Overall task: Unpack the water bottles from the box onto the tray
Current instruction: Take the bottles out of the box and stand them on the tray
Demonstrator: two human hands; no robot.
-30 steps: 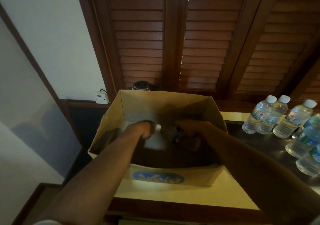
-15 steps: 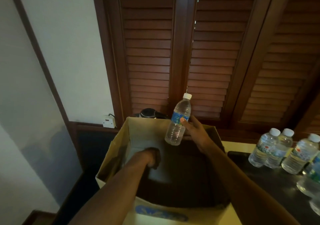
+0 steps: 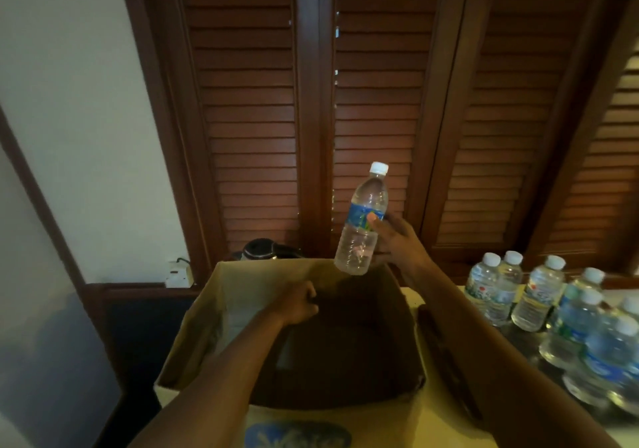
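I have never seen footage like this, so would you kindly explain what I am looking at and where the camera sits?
There is no machine here: a person wears one wide camera on the head, looking down at their own arms. The right hand holds a water bottle above an open cardboard box. The left hand reaches inside the box; whether it holds anything is hidden. To the right, more bottles stand on a dark tray. Wooden shutters fill the background.
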